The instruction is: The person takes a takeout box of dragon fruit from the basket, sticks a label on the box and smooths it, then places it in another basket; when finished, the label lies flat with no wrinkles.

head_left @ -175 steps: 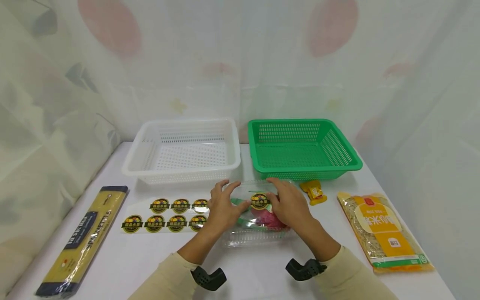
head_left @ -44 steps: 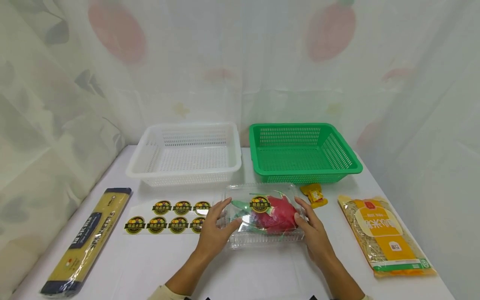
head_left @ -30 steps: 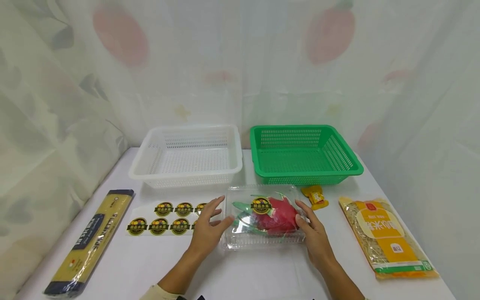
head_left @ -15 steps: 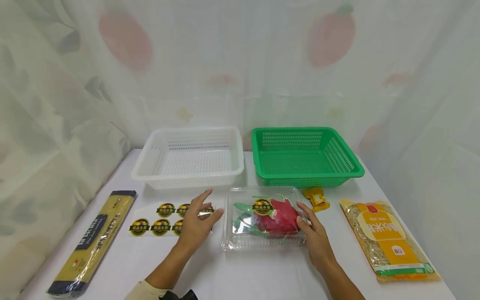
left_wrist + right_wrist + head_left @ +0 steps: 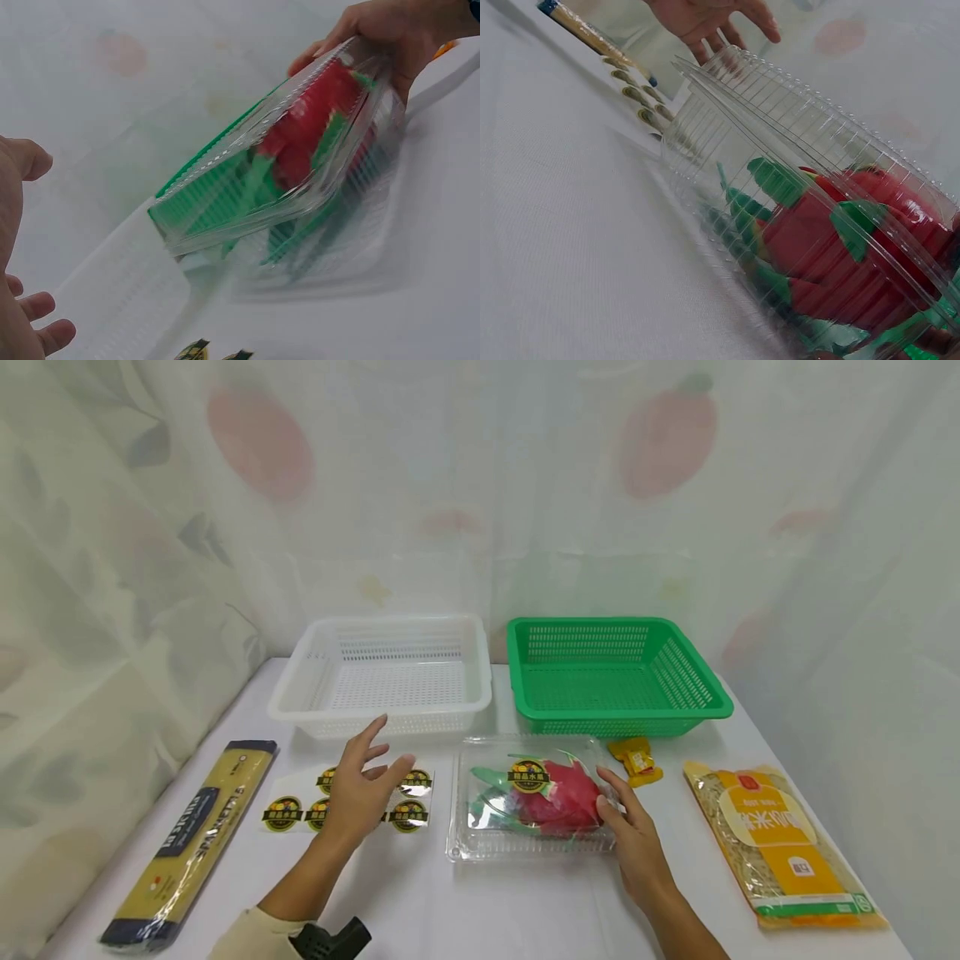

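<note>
A clear plastic clamshell box (image 5: 517, 843) lies closed at the table's centre. Inside it a red and green dragon fruit (image 5: 564, 802) shows, and a round black and gold label (image 5: 528, 776) sits on the lid. My right hand (image 5: 637, 843) grips the box's right end, thumb on the near side; some of its fingers are hidden. Fingers spread and holding nothing, my left hand (image 5: 360, 795) hovers above the sheet of similar stickers (image 5: 408, 816), covering part of it. In the right wrist view, that left hand (image 5: 709, 21) appears beyond the box, apart from it.
Behind stand a white basket (image 5: 390, 720) and a green basket (image 5: 622, 712). A small yellow packet (image 5: 637, 762) lies near the box's right back corner. Packaged spaghetti (image 5: 191, 843) lies at far left, a bag of noodles (image 5: 783, 847) at far right.
Both hands were on the lid earlier, then at the box's ends. My left hand has let go and moved left over the sticker sheet. My right hand stays at the right end.
</note>
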Tool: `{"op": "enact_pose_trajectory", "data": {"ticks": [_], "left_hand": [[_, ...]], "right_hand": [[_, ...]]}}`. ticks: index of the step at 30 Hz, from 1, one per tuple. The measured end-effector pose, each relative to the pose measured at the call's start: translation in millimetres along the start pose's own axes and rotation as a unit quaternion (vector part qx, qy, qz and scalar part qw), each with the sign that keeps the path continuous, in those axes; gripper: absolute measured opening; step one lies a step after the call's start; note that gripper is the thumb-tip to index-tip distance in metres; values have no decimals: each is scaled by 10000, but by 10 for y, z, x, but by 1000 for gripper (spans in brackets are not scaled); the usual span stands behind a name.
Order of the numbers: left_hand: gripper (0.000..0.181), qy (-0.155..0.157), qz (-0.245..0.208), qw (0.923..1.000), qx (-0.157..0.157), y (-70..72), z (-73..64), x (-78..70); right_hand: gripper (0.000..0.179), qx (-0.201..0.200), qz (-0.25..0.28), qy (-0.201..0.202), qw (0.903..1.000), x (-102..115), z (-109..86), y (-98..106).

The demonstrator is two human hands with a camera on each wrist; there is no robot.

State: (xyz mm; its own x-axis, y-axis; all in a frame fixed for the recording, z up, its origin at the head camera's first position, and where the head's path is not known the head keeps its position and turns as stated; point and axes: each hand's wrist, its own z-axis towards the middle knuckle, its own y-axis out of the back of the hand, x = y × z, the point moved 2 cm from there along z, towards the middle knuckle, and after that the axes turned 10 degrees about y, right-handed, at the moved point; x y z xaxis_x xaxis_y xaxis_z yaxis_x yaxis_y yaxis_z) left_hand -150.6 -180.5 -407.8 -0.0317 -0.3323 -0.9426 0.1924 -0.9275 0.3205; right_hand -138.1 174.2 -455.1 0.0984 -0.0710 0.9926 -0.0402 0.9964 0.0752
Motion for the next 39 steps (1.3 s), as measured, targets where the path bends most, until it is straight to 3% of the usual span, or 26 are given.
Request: {"op": "enact_pose_trajectory", "data": {"ticks": [5,12,24,39], "left_hand": [[70,78,95,9999,-106,127,32,-12],[70,-139,137,9988,-453,277,110,-33],[75,237,520,9909,-1220,583,333,158],[77,413,611,9854,-1533,773,485,294]], "right_hand": [[45,-9,-1,-36,10000,4,-2,-5],[44,-13,33,-37,10000,13,-6,-9],[44,-9,67,-13,10000,21,-16,-17],[44,0,61,1,10000,6,-4,-13]]}}
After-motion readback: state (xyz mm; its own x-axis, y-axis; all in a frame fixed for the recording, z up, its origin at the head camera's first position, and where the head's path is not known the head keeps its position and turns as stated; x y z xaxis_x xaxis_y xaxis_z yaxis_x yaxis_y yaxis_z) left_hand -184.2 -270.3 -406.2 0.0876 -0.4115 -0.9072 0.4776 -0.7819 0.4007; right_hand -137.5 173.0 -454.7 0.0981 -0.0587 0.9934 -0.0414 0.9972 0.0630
